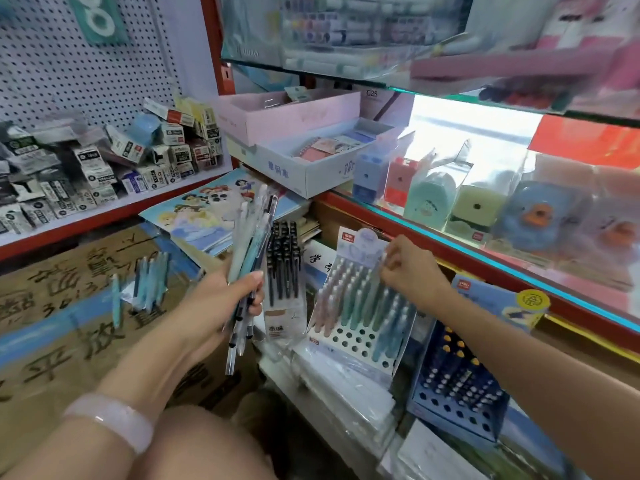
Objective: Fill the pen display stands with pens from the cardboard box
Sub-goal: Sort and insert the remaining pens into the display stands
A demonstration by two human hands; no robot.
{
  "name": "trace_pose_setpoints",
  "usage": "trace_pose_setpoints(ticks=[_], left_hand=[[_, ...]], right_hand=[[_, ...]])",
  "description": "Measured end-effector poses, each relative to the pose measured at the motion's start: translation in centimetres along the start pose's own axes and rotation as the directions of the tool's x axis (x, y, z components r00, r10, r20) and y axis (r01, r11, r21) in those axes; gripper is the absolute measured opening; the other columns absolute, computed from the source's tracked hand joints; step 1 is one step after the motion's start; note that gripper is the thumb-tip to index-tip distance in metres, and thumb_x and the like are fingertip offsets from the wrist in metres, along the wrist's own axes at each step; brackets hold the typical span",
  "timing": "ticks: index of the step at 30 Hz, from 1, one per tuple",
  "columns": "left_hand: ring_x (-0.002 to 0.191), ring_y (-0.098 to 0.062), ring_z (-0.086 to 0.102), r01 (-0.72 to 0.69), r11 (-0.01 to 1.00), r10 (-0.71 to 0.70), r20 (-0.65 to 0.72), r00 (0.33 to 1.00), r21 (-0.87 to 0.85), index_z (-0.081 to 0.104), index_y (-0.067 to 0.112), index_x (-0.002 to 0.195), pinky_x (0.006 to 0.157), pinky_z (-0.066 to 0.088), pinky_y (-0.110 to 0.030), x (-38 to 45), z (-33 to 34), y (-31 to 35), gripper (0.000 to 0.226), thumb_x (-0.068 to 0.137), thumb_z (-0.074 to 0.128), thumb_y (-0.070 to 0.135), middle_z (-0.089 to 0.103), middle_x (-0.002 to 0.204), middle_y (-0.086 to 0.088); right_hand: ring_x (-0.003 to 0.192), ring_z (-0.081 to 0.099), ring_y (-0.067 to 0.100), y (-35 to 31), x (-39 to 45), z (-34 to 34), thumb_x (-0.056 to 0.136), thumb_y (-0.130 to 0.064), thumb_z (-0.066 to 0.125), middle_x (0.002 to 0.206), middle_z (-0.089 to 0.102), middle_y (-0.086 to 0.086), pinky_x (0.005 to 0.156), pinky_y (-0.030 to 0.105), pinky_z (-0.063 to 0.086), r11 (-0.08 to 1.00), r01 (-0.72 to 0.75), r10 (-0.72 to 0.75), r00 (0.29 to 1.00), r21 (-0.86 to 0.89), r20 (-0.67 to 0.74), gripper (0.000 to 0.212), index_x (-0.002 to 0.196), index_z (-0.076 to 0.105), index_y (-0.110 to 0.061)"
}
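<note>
Left hand (228, 292) grips a bundle of pens (247, 258), fingers curled round the barrels, thumb on top; pens fan upward past the fingertips and poke out below the palm. Right hand (408, 268) pinches the top of one pen (382, 268) standing in the back right of the white display stand (349, 341), fingers bent round its cap. Pastel pens fill the stand's rows under the right fingers; front holes bare. Black pen stand (284, 271) sits between the two hands, just right of the left fingertips. Blue stand (457, 389) lies below the right forearm. Cardboard box (69, 306) left of the left hand, a few loose pens (149, 285) on it.
</note>
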State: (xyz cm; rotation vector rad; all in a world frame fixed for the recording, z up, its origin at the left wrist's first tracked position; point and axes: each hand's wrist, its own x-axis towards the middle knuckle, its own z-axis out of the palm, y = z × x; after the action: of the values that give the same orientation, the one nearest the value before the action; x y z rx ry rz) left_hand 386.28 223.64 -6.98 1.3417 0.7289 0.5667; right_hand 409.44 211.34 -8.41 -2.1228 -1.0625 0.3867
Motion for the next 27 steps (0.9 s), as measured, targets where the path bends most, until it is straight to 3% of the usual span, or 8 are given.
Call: trace_pose_setpoints(ticks=[9,27], left_hand=[[0.056,-0.013,0.041,0.008,1.000,-0.008,0.012,1.000,-0.012,0.049,0.012,0.092,0.047,0.042,-0.018,0.4,0.8,-0.9,0.006,0.094,0.046,0.007,0.043,0.065,-0.006],[0.055,-0.013,0.042,0.014,1.000,-0.014,0.042,0.999,0.005,0.050,0.013,0.098,0.055,0.039,-0.025,0.2,0.5,-1.7,0.006,0.094,0.048,0.009,0.045,0.064,-0.004]], right_hand=[[0.086,0.062,0.021,2.1,0.3,1.4,0.088,-0.016,0.060,0.090,0.066,0.007,0.080,0.039,0.052,0.976,0.113,-0.103,0.993,-0.189,0.061,0.015,0.096,0.051,-0.008],[0.079,0.058,0.013,2.9,-0.5,1.4,0.089,-0.017,0.059,0.085,0.061,0.002,0.071,0.024,0.048,0.970,0.130,-0.116,0.990,-0.207,0.078,0.014,0.098,0.052,-0.008]])
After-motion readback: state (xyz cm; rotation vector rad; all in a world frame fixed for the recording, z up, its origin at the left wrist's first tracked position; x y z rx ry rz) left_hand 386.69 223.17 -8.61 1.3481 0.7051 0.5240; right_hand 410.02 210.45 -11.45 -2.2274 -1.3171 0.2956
